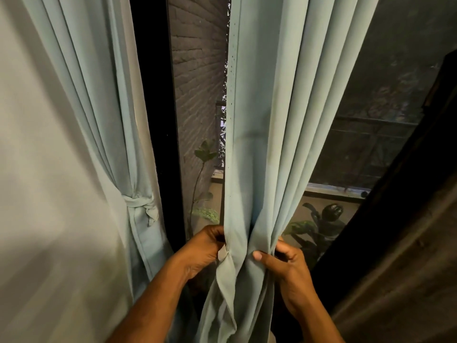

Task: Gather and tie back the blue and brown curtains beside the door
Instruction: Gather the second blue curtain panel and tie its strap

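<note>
Matt smooth cloth blue curtain [267, 144], rough brick wall [197, 70], possibly glossy glass [371, 120]

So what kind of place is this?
Probably a room at home, by a glass door onto a patio: long blue curtains, a brick wall outside, and a plant.

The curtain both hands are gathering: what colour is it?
Pale blue curtain, plain, with no pattern; seen in the head view, gripped by the left hand and right hand.

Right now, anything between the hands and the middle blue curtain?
Nothing visible. The left hand and right hand already grip the gathered blue curtain from either side, fingers directly on the fabric. The left curtain is already tied.
</note>
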